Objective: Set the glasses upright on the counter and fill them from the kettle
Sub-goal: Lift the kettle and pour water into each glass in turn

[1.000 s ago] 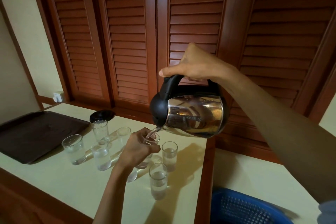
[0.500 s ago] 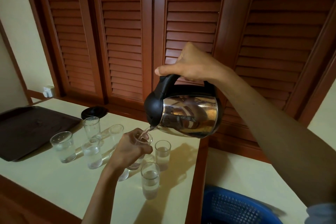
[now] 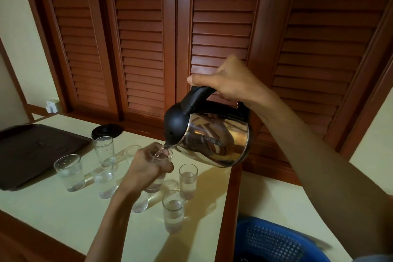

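I'm tipping the kettle with my right hand gripping its handle, left hand wrapping the glass near the counter's right edge. Overfilling or a wandering stream risks spilling over my fingers. I'm counting eight glasses, one kettle.

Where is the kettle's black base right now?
In the head view, the black base sits at the counter's back edge, left of the kettle, between the dark tray and the louvred doors.
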